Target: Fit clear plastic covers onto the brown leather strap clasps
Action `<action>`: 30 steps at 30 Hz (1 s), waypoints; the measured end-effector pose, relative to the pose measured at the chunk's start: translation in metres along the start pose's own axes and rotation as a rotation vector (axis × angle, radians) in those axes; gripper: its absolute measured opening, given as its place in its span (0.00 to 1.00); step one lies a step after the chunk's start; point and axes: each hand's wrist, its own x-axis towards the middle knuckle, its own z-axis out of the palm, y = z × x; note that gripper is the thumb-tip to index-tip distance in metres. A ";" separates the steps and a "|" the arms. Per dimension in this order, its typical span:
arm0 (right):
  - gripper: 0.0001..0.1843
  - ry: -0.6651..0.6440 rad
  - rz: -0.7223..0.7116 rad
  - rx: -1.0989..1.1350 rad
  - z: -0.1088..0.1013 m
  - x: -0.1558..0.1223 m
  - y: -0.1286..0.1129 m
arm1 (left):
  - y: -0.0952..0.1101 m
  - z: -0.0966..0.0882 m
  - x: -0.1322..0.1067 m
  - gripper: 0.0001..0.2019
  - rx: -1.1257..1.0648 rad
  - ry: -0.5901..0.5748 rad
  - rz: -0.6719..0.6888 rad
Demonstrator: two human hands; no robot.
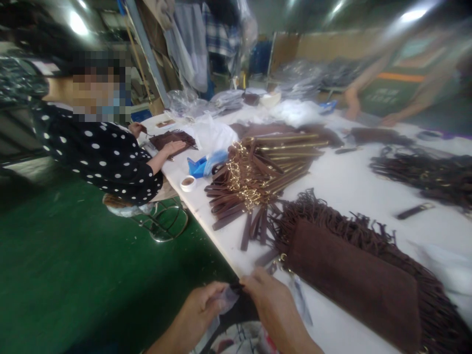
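Holding, head view: left hand (206, 302) and right hand (271, 295) are nearly closed, fingertips meeting in a pinch on a small dark piece (236, 286); the left also has clear film (227, 300) against its fingers. Blur prevents identifying the piece.
Dark piece, position: left of the brown fringed bag (354, 280), just off the near edge of the white table (342, 172), over the lap.
Gold clasp (283, 257): at the bag's left end, close to the right hand.
Strap pile (254, 182): beyond and left of the bag, near its fringe; contact between the two cannot be confirmed.
Risk, drop: a loosened pinch could send the piece to the lap or the green floor (106, 275), no tabletop lying beneath it.
Risk, snag: a rightward sweep of the right hand could catch the clasp or fringe.
Edges: the table's border runs left of the bag; some strap ends lie near it.
Open room: widest beyond the bag, interrupted by a loose strap (415, 210); the strip between bag and hands is narrow.
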 end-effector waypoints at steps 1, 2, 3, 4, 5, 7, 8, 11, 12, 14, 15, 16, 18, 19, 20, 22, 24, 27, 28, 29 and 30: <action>0.12 -0.008 0.003 -0.005 0.000 0.001 0.000 | 0.000 0.002 0.000 0.16 -0.051 0.001 -0.014; 0.12 -0.017 0.004 -0.008 0.000 0.001 0.000 | -0.001 0.005 0.001 0.17 -0.084 0.008 -0.021; 0.12 -0.025 0.005 -0.009 0.000 0.002 0.000 | -0.004 0.007 0.002 0.18 -0.098 0.023 -0.024; 0.12 -0.032 0.006 -0.009 0.000 0.003 0.000 | -0.007 0.009 0.003 0.19 -0.098 0.042 -0.026; 0.12 -0.038 0.007 -0.008 0.000 0.003 0.000 | -0.010 0.011 0.004 0.20 -0.089 0.067 -0.031; 0.11 -0.053 0.011 -0.005 0.000 0.004 0.001 | -0.017 0.015 0.008 0.21 -0.040 0.108 -0.044; 0.11 -0.061 0.013 -0.003 -0.001 0.004 0.002 | -0.019 0.016 0.009 0.22 -0.012 0.119 -0.050; 0.11 -0.090 0.012 0.005 -0.002 0.005 0.005 | -0.021 0.018 0.013 0.23 0.009 0.088 -0.048; 0.11 -0.099 0.010 0.008 -0.003 0.005 0.006 | -0.019 0.018 0.013 0.24 -0.014 0.065 -0.044; 0.11 -0.108 -0.002 0.021 -0.002 0.005 0.008 | -0.016 0.019 0.015 0.24 -0.074 0.023 -0.051; 0.11 -0.112 -0.010 0.032 -0.002 0.006 0.008 | -0.014 0.019 0.015 0.23 -0.096 0.004 -0.058; 0.11 -0.113 -0.018 0.044 -0.001 0.005 0.008 | -0.013 0.020 0.016 0.23 -0.109 -0.006 -0.065; 0.11 -0.102 -0.022 0.073 0.002 0.005 0.008 | -0.012 0.022 0.019 0.23 -0.102 -0.017 -0.060; 0.12 -0.090 -0.016 0.094 0.004 0.005 0.007 | -0.013 0.024 0.021 0.24 -0.086 -0.018 -0.049; 0.13 -0.076 -0.005 0.122 0.006 0.006 0.007 | -0.013 0.025 0.024 0.25 -0.066 -0.013 -0.033; 0.15 -0.048 0.019 0.190 0.010 0.006 0.007 | -0.013 0.028 0.030 0.26 -0.023 0.009 -0.010; 0.16 -0.034 0.034 0.241 0.014 0.006 0.008 | -0.011 0.032 0.035 0.27 0.009 0.038 -0.006; 0.16 -0.035 0.049 0.290 0.017 0.006 0.013 | -0.004 0.036 0.042 0.26 0.033 0.041 -0.014; 0.16 -0.034 0.058 0.311 0.017 0.006 0.014 | -0.002 0.037 0.043 0.25 0.004 0.012 -0.019; 0.16 -0.031 0.063 0.332 0.017 0.005 0.016 | -0.001 0.037 0.044 0.23 -0.056 -0.032 -0.026; 0.16 -0.026 0.063 0.349 0.016 0.005 0.017 | -0.002 0.037 0.044 0.22 -0.145 -0.084 -0.035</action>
